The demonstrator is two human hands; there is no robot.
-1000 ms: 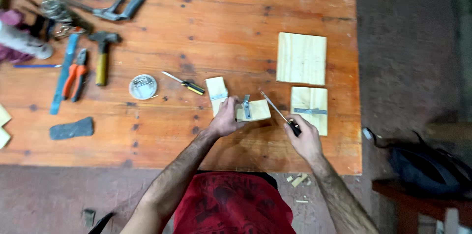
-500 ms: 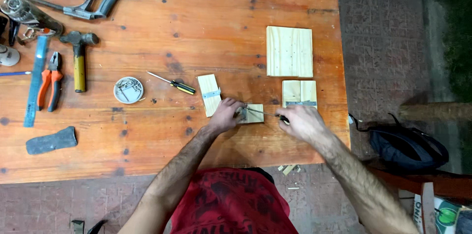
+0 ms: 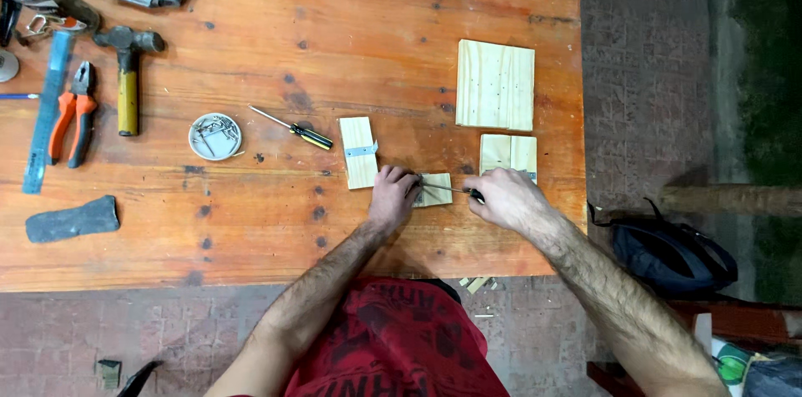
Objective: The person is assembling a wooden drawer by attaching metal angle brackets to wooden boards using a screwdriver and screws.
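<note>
Screwdriver (image 3: 447,189) lies nearly level in my right hand (image 3: 505,199), long axis left-right, tip pointing left onto the small wood block (image 3: 434,191) near the table's (image 3: 251,222) front edge. My left hand (image 3: 393,197) presses that block down, fingers curled.

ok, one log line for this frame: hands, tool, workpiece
left hand pressing small wood block | right hand holding screwdriver, tip at block | bench | second screwdriver idle
</note>
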